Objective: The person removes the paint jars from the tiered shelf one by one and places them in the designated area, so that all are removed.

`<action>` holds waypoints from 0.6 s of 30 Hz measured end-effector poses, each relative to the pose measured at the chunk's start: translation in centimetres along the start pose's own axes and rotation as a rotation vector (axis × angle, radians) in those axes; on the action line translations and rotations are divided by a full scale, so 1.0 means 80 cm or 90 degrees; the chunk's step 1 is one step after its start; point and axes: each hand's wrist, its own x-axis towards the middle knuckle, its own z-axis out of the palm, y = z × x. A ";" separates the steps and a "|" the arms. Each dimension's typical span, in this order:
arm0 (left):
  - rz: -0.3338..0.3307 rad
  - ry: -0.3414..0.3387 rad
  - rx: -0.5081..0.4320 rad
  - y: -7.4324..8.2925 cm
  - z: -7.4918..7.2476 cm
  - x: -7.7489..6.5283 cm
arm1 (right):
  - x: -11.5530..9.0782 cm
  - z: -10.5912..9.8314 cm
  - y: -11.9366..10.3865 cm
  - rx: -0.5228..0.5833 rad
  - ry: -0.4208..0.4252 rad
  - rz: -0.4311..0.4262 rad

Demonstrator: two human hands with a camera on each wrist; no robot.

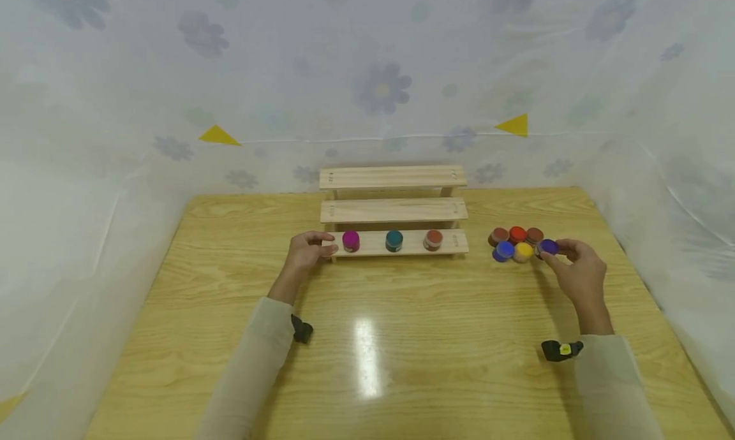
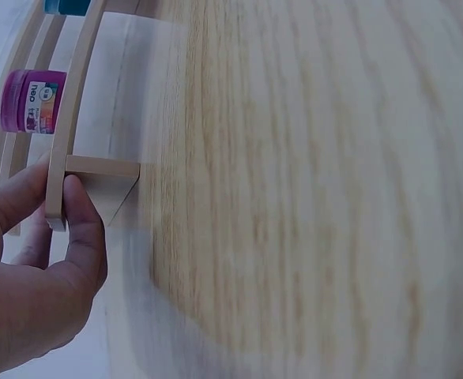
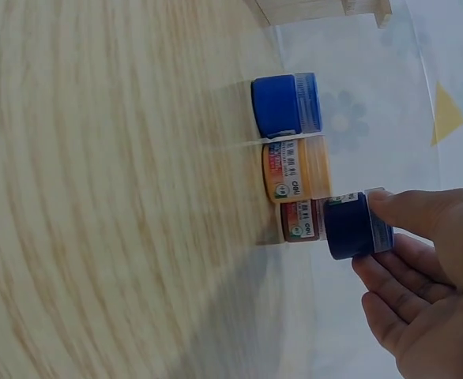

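Observation:
My left hand (image 1: 306,252) pinches the left end of the lowest step of a wooden three-step rack (image 1: 373,243), thumb and fingers on either side of the board in the left wrist view. On that step stand a magenta paint jar (image 1: 351,241), a teal paint jar (image 1: 393,240) and a brown paint jar (image 1: 433,240). Over at the right, my right hand (image 1: 580,274) holds a dark blue paint jar (image 3: 348,227) by its clear lid between thumb and fingers. In the right wrist view this jar is raised off the table, beside a yellow jar (image 3: 295,170) and a blue jar (image 3: 285,105).
Right of the rack, a cluster of jars stands on the wooden table (image 1: 436,338), among them a red jar (image 1: 517,234) and two brownish jars. The rack's middle step (image 1: 396,210) and top step (image 1: 396,177) rise behind. A flower-patterned sheet (image 1: 321,64) encloses the table's back and sides.

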 end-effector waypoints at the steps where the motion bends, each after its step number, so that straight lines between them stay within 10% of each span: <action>1: -0.001 0.001 0.000 0.000 0.000 0.000 | 0.001 0.001 0.001 0.003 -0.004 0.002; 18: 0.002 -0.002 -0.001 0.004 0.001 -0.003 | 0.010 0.013 0.013 -0.024 -0.039 0.001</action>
